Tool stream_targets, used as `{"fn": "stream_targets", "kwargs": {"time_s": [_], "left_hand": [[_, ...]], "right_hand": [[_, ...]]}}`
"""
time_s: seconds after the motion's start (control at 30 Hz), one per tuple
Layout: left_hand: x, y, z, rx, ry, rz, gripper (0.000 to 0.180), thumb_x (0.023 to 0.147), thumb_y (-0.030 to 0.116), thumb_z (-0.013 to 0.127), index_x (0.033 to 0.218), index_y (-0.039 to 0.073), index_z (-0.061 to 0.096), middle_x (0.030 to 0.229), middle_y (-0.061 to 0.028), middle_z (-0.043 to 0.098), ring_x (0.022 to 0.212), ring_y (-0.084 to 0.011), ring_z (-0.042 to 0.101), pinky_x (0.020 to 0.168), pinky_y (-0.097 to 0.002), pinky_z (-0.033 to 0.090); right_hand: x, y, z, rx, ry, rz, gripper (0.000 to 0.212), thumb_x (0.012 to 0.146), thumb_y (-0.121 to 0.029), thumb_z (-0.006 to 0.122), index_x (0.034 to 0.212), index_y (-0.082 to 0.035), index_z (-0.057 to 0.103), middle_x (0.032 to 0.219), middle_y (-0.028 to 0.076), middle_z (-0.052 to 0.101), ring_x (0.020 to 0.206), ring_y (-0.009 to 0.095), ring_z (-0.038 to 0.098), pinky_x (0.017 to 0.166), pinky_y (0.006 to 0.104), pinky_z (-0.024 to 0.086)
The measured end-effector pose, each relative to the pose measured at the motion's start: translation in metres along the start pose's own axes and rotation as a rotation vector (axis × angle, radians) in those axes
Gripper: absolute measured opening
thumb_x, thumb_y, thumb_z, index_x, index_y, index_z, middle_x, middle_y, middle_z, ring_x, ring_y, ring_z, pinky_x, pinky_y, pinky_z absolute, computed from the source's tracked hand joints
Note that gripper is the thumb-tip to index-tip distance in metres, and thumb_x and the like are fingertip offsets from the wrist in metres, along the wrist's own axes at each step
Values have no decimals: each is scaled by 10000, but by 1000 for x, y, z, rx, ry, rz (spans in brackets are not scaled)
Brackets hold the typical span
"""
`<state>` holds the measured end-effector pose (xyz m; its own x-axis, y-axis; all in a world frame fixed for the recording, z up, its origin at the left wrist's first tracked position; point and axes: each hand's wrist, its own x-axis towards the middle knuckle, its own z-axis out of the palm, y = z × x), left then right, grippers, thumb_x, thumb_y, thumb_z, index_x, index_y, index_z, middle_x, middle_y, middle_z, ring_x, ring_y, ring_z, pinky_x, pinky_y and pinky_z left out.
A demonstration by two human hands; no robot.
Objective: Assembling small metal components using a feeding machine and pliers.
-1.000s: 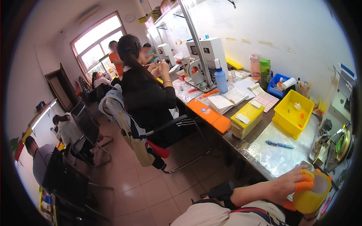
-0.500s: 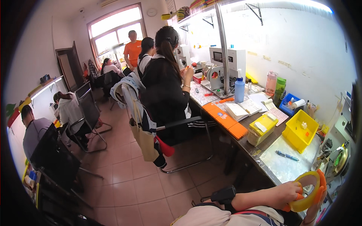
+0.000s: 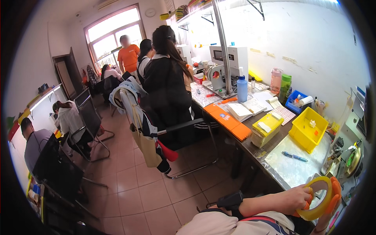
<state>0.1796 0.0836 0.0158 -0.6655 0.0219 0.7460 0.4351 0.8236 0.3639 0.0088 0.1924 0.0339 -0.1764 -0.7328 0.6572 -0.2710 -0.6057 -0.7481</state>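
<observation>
A roll of yellowish tape [image 3: 312, 214] is held up at the near right, above the bench's front edge. My left hand [image 3: 298, 199], with orange finger covers, grips its left side, some fingers reaching into the ring. On the opposite side my right hand [image 3: 333, 196], also with orange finger covers, is closed around the roll; part of it is hidden behind the tape. Just beyond them a blue pen [image 3: 295, 156] lies on a pale, shiny work mat [image 3: 288, 172]. Behind the pen stands a yellow bin [image 3: 300, 138] with a white lump and a small orange piece inside.
Left of the bin sit a yellow-topped box [image 3: 266, 131] and an orange strip [image 3: 229, 122]. Farther back are a blue tray [image 3: 291, 107], bottles [image 3: 242, 90] and a metal post [image 3: 224, 47]. A chair with bags [image 3: 145, 147] and seated co-workers [image 3: 166, 86] are at the left.
The view has shifted slightly, so the bench items appear a little to the left. Both hands keep hold of the tape roll, which has moved only slightly.
</observation>
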Motion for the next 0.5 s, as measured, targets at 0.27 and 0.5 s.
{"fn": "stream_targets", "kwargs": {"time_s": [0.27,0.5], "left_hand": [[3,2,0,-14,2,42,208,492,122,720,670,96,615,783,-24,522,892,-224,473,880,-400,355],[1,3,-1,-49,-29,48,183,511,121,720,657,96,614,790,-36,530,883,-237,484,880,-403,356]], "right_hand": [[4,-6,-13,-73,-75,8,385,952,-271,305,1186,3,440,1236,137,437,1126,213,440,987,347,313],[6,-2,-3,176,47,430,393,931,-307,366,1134,9,481,1101,117,518,982,197,534,831,335,457]]}}
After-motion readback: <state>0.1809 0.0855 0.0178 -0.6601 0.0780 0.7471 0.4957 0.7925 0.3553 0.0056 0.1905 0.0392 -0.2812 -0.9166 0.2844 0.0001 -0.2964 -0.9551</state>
